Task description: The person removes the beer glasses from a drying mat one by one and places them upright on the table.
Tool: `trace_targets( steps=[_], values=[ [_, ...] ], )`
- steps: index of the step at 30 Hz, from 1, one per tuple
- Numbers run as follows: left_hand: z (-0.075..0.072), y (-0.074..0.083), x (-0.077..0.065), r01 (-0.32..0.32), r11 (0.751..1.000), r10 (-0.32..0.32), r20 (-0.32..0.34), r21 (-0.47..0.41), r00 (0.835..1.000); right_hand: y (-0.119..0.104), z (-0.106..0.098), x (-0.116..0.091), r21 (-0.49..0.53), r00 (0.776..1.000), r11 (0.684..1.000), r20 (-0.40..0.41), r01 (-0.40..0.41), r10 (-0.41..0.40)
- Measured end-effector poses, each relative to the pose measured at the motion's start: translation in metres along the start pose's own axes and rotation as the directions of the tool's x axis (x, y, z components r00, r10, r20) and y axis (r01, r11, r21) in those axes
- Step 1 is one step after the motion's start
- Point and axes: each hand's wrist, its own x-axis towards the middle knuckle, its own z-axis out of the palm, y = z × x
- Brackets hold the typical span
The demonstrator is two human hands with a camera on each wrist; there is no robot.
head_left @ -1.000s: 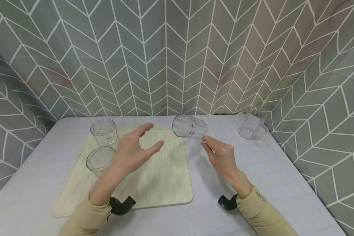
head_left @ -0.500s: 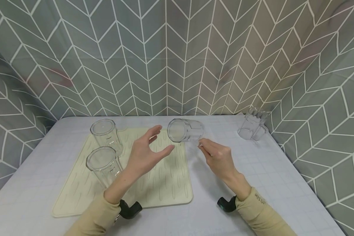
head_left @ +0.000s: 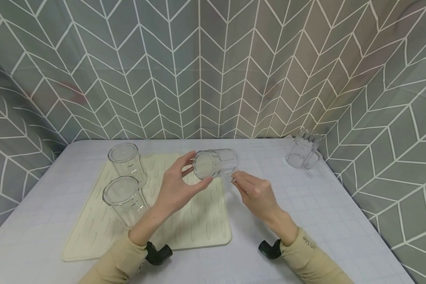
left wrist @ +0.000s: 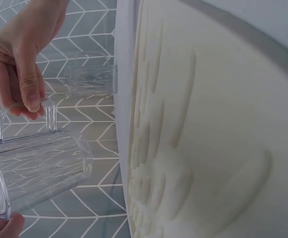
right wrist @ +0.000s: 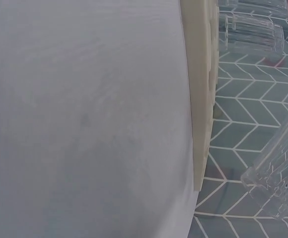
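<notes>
My right hand (head_left: 257,193) pinches the handle of a clear glass mug (head_left: 216,162), which is tipped on its side above the mat's right edge. The mug's round end faces left, toward my left hand (head_left: 177,183). Thumb and fingers of that hand span this end from below and above. In the left wrist view, left fingertips (left wrist: 10,225) touch the rim of the mug's thick end, and the handle points up into the right hand's fingers. Part of the same mug (right wrist: 283,168) shows at the right of the right wrist view.
Two more clear glass mugs, one farther back (head_left: 126,161) and one nearer (head_left: 122,195), stand at the left of a cream ribbed mat (head_left: 195,228). Another glass mug (head_left: 301,152) stands at the table's back right. A patterned curtain (head_left: 213,79) hangs behind the table.
The right hand has brought the mug left and slightly nearer. My left hand has moved right, and its thumb and fingers have come round the mug's end.
</notes>
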Motion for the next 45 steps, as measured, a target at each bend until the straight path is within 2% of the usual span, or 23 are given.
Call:
trace_targets(
  steps=[8,14,22,27,31,39,42,45],
  values=[
    [0.0038,-0.0040,-0.0012,-0.031,0.996,0.034,-0.029,0.087,0.999,-0.0043,0.0024,0.0002,-0.015,0.999,0.999,0.021,0.038,-0.038],
    [0.0043,-0.0062,-0.0009,-0.053,0.991,0.061,-0.066,0.122,0.996,-0.0061,0.0015,0.0005,-0.013,0.999,0.999,0.021,0.033,-0.033],
    [0.0033,-0.0074,-0.0006,-0.048,0.993,0.058,-0.088,0.112,0.994,-0.0046,0.0012,-0.0002,0.029,0.997,0.996,-0.004,-0.082,0.083],
    [0.0035,-0.0057,-0.0010,-0.049,0.991,0.063,-0.108,0.126,0.992,-0.0030,0.0013,-0.0003,0.043,0.982,0.982,-0.017,-0.185,0.186],
    [0.0043,-0.0042,-0.0014,-0.047,0.990,0.064,-0.130,0.131,0.989,-0.0022,0.0017,-0.0002,0.068,0.960,0.958,-0.015,-0.279,0.280],
    [0.0051,-0.0038,-0.0027,-0.064,0.988,0.086,-0.154,0.140,0.984,-0.0059,-0.0017,0.0028,0.145,0.905,0.894,0.051,-0.424,0.421],
    [0.0054,-0.0034,-0.0034,-0.073,0.987,0.096,-0.160,0.142,0.982,-0.0070,-0.0034,0.0038,0.197,0.865,0.843,0.105,-0.501,0.490],
    [0.0056,-0.0029,-0.0041,-0.078,0.987,0.101,-0.167,0.141,0.981,-0.0076,-0.0054,0.0046,0.233,0.806,0.771,0.173,-0.592,0.566]
  ],
)
